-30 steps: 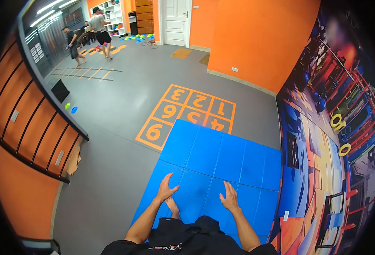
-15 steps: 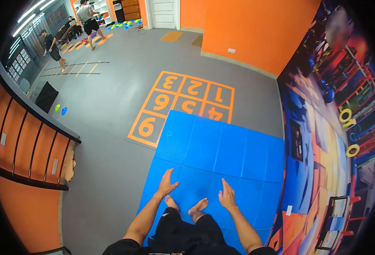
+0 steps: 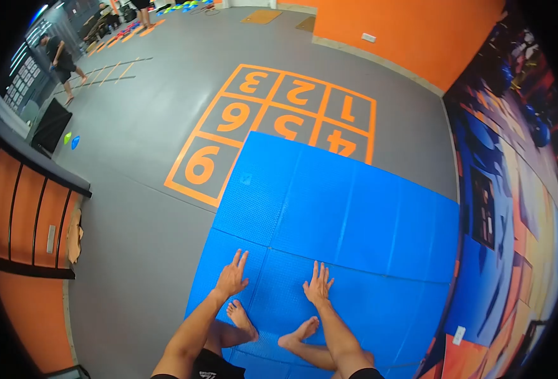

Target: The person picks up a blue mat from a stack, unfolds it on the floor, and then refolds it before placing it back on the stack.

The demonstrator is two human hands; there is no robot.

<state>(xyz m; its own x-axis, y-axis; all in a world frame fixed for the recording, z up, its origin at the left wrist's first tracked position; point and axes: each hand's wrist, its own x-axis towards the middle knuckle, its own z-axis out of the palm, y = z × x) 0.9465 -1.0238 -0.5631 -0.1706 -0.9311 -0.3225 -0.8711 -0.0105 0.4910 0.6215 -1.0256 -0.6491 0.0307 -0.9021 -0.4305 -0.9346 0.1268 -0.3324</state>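
Both arms reach forward and down over a blue folding mat (image 3: 367,218). My left hand (image 3: 231,278) is open, fingers stretched out and pointing ahead, near the mat's left edge. Fingers spread, my right hand (image 3: 318,285) is open too, just below a seam that crosses the mat. Neither hand holds anything. My bare left foot (image 3: 241,318) and bare right foot (image 3: 301,331) stand on the mat behind the hands, with the knees bent outward.
Orange numbered squares (image 3: 285,104) mark the grey floor (image 3: 133,252) beyond the mat. A mural wall (image 3: 494,252) runs along the right, a railing (image 3: 29,215) along the left. One person (image 3: 58,57) is at the far left beside a floor ladder (image 3: 105,76); others are farther back.
My view has tipped downward and come closer to the mat. The hands have lowered and drawn nearer each other, and my knees have bent. The person at far left is now stooping.
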